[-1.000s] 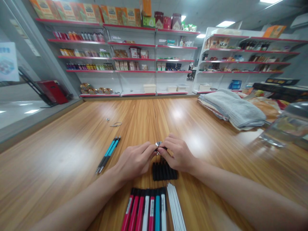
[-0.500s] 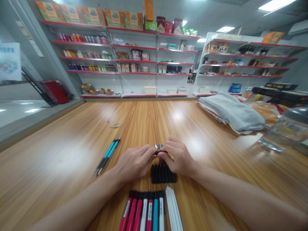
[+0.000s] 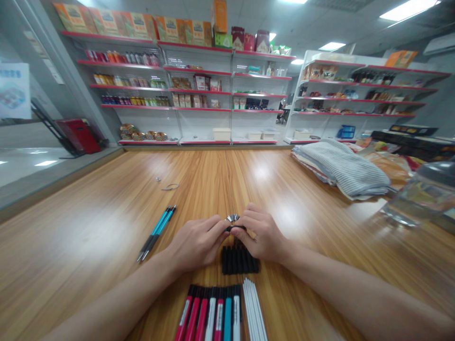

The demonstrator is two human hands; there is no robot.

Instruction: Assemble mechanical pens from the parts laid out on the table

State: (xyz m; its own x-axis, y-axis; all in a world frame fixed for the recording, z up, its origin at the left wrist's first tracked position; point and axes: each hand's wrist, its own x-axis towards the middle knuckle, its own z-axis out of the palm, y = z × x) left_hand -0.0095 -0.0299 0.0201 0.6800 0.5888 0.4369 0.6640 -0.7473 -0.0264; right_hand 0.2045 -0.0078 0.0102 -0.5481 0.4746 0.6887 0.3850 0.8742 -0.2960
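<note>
My left hand (image 3: 197, 241) and my right hand (image 3: 261, 234) meet over the wooden table (image 3: 106, 227), fingers pinched together on a small black pen part (image 3: 236, 228). Just beyond my fingertips lies a cluster of small silver metal tips (image 3: 232, 218). Under my hands sits a row of black pen grips (image 3: 240, 260). Nearer to me lie several pen barrels (image 3: 211, 315), red, white and blue, with a bundle of white refills (image 3: 254, 310) to their right. Two finished teal pens (image 3: 156, 232) lie to the left of my left hand.
A folded pile of striped cloth (image 3: 343, 166) lies at the right, with a clear plastic container (image 3: 421, 194) nearer the right edge. A small metal ring (image 3: 170, 186) lies further out on the table. Store shelves (image 3: 199, 90) with goods fill the background.
Both hands have stayed together on the small part, with only slight finger movement. The view has shifted a little.
</note>
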